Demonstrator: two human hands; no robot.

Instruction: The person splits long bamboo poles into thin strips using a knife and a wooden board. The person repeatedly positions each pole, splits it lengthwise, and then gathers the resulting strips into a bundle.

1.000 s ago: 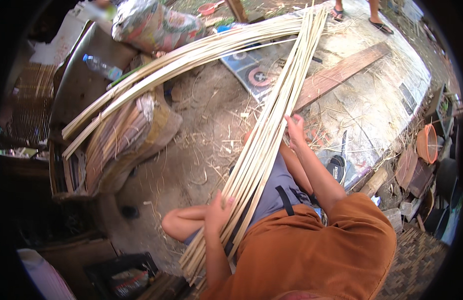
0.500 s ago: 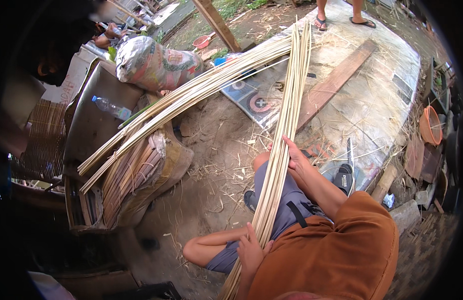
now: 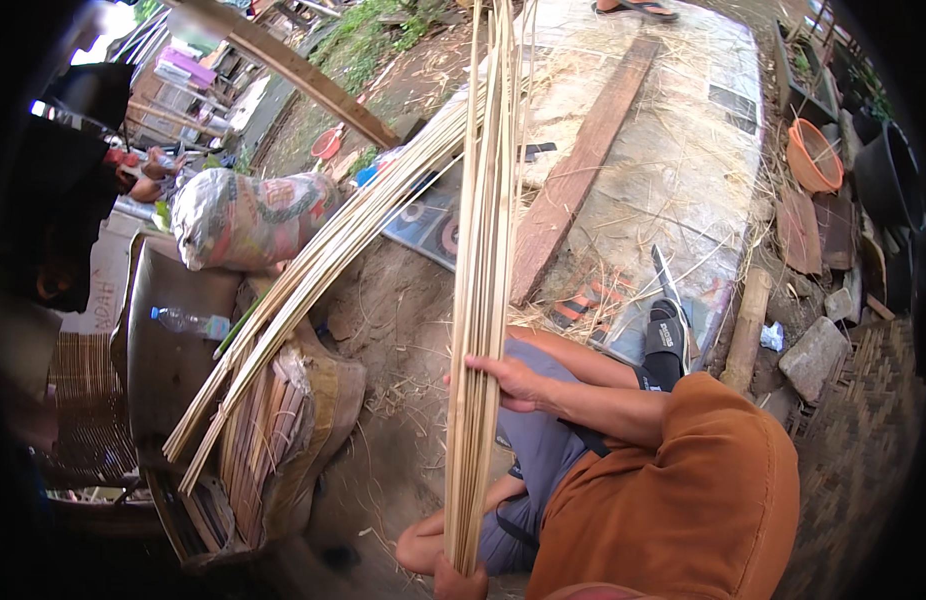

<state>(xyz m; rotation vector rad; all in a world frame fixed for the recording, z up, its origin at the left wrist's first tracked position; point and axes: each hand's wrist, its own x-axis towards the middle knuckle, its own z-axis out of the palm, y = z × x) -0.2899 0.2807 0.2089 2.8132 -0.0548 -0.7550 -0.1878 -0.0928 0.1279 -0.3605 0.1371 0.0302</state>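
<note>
A long bundle of thin pale wooden or bamboo strips (image 3: 476, 240) stands nearly upright in front of me, its far ends fanning apart. My right hand (image 3: 513, 382) is closed around it at about mid-length, fingers wrapped over the left edge. Lower down, near the picture's bottom edge, my left hand (image 3: 460, 581) grips the near end; part of this hand is cut off by shadow and the frame. To the left, a second bundle of strips (image 3: 328, 262) lies slanting, its near end over a worn box (image 3: 333, 400) of darker slats.
A reddish plank (image 3: 588, 170) lies on a straw-littered sheet (image 3: 683, 190). Beside my sandalled foot (image 3: 665, 345) is a long thin blade (image 3: 667, 275). A stuffed sack (image 3: 253, 215), a plastic bottle (image 3: 188, 322), an orange basin (image 3: 815, 156) and stones (image 3: 815, 360) surround the spot. Another person's sandalled foot (image 3: 635, 10) is at the far edge.
The held bundle has swung from a rightward slant to nearly upright. My left hand has moved down to its near end and closed; my right hand has shifted left and nearer. The view has shifted too.
</note>
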